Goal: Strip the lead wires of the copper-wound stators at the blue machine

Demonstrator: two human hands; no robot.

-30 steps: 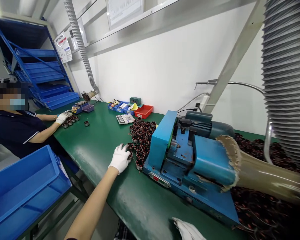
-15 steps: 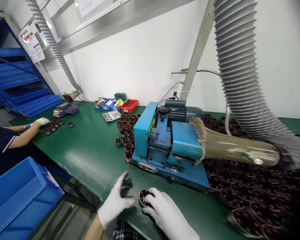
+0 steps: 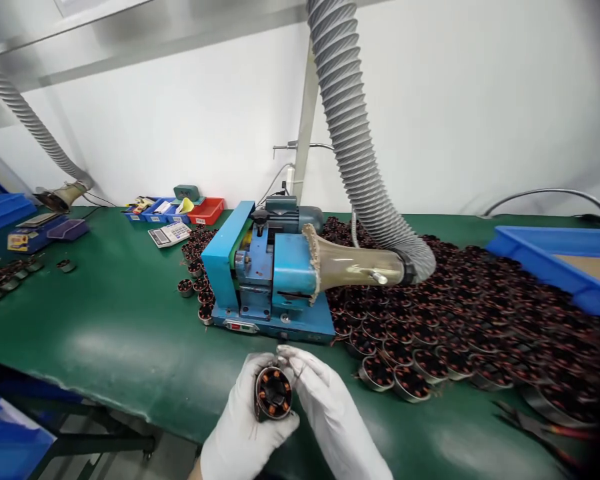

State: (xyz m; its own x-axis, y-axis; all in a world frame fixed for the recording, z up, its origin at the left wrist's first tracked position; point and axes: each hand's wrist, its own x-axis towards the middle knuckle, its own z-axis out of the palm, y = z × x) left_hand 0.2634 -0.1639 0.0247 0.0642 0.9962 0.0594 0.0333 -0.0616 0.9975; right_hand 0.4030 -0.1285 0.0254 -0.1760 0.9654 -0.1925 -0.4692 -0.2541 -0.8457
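Note:
In my gloved left hand [image 3: 245, 420] is a motor stator [image 3: 273, 393], a round metal ring with copper windings around a dark middle. Its open face is turned up towards me, and my fingers and thumb wrap around its side. At the stator's upper right rim, my gloved right hand [image 3: 325, 407] has its fingertips pinched together on what looks like a thin lead wire. The fingertips hide most of that wire. Both hands are above the front of the green bench [image 3: 145, 333], before a blue motor-driven machine [image 3: 275, 287].
Many more stators [image 3: 430, 313] crowd the bench right of the machine, with others at its left. A grey hose [image 3: 350, 100] joins the machine's duct. Pliers [image 3: 535, 427] lie at front right, near a blue bin [image 3: 530, 260]. A calculator [image 3: 169, 235] and small trays stand behind left.
The stator has come up off the bench into my left hand, which was open before. My right hand has shifted from gripping it to its rim. The view has swung right.

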